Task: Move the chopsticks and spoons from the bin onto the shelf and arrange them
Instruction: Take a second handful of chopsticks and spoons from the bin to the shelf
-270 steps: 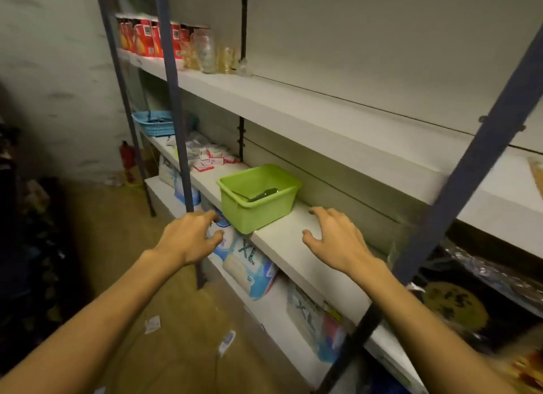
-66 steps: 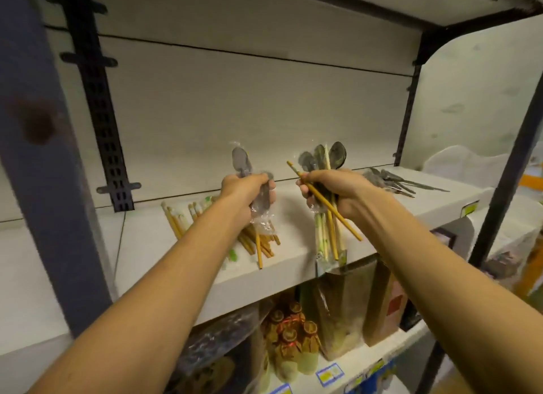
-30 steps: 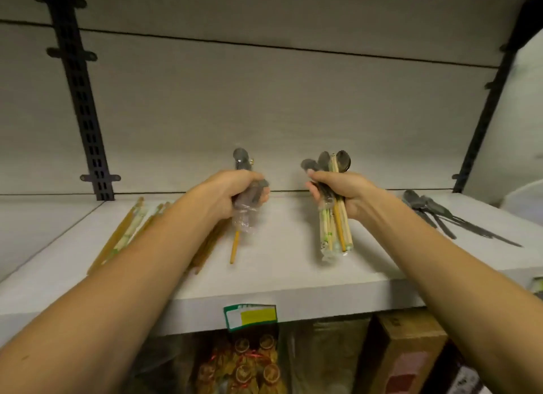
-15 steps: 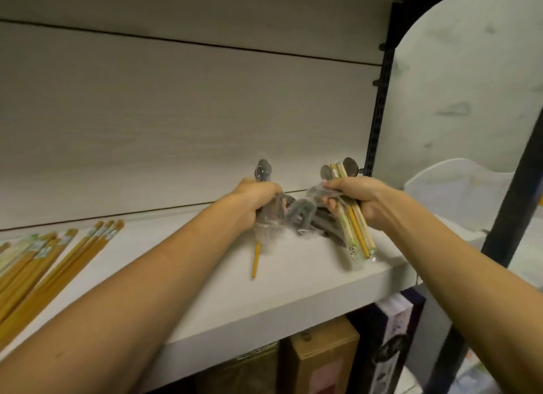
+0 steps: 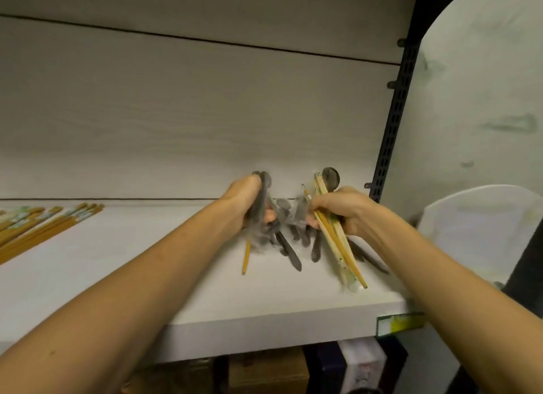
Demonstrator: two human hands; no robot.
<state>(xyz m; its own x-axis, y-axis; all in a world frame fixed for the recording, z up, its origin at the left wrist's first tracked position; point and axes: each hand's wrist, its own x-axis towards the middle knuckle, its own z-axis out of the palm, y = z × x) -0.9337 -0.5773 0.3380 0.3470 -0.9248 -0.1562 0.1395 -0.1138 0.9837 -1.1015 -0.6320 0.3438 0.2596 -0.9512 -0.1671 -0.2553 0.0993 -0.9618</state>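
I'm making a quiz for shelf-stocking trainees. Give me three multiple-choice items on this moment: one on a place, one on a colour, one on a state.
1. Where do the laid-out chopsticks lie on the shelf?
A. far left
B. far right
C. front centre

2. What colour are the spoons on the shelf between the hands?
A. red
B. dark grey
C. white

3. What is the right hand doing?
A. resting flat, open
B. gripping chopsticks and a spoon
C. pointing upward

Answers: 1 A, they fan out at the left edge. 2 B, their handles look dark grey. 3 B, its fingers curl round the bundle.
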